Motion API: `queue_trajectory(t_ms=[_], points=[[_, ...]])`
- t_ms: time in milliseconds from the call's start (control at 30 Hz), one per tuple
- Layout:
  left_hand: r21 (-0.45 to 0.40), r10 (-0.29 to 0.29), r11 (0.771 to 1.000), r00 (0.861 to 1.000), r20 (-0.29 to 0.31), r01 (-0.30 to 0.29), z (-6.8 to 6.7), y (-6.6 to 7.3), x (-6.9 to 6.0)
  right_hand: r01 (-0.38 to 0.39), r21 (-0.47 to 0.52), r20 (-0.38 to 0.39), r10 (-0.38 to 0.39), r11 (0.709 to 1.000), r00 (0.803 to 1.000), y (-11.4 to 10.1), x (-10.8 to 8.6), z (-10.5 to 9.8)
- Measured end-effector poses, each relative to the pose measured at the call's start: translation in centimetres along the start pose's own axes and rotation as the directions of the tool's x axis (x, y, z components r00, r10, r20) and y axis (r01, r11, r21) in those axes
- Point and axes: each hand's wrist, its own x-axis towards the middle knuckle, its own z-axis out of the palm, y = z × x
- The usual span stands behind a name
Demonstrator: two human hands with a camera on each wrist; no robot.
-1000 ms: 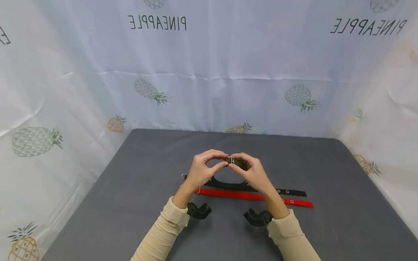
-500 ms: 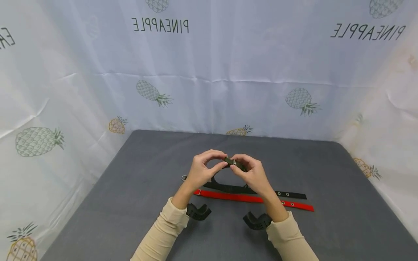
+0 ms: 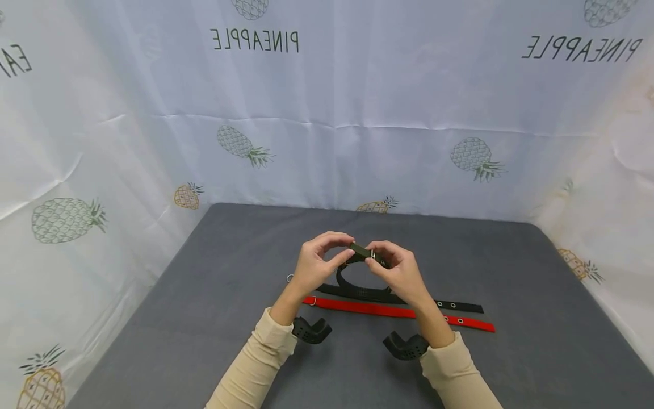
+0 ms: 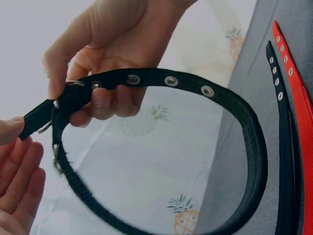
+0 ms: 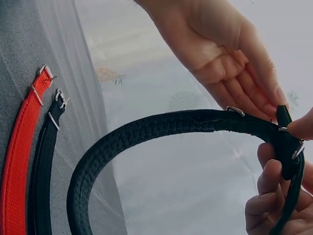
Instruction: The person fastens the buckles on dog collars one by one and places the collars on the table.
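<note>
A dark green collar (image 3: 360,251) with metal eyelets hangs in a loop between both hands above the table. My left hand (image 3: 314,267) pinches its tip between thumb and fingers, as the left wrist view shows at the left edge. My right hand (image 3: 403,272) grips the band at the metal buckle (image 5: 298,149), thumb on it and fingers curled behind. The tip sticks out past the buckle toward my left hand. In the left wrist view, several eyelets (image 4: 170,81) line the upper band of the collar (image 4: 254,147).
On the grey table (image 3: 230,329), a black collar (image 3: 462,307) with eyelets lies behind a red collar (image 3: 368,308), roughly parallel, both beyond my forearms. A white curtain (image 3: 327,165) with pineapple prints stands around the back and sides.
The hands have moved slightly apart, the right one shifting right with the buckle. A longer piece of the green strap shows between them. The head view has shifted a little.
</note>
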Motion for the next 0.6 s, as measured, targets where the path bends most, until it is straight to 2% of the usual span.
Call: queue_trajectory(t_ms=[233, 467, 600], points=[[-0.024, 0.010, 1.000, 0.999, -0.037, -0.011, -0.4, -0.1, 0.1, -0.028, -0.005, 0.000, 0.028, 1.000, 1.000, 0.1, 0.1, -0.3], [-0.114, -0.021, 0.993, 0.990, -0.139, 0.005, -1.6, -0.1, 0.3, -0.071, -0.010, -0.033, 0.071, 0.997, 0.997, 0.4, 0.1, -0.6], [-0.124, -0.040, 0.992, 0.987, -0.156, 0.021, -1.9, -0.2, 0.3, -0.075, -0.010, -0.026, 0.075, 0.997, 0.997, 0.4, 0.1, -0.8]])
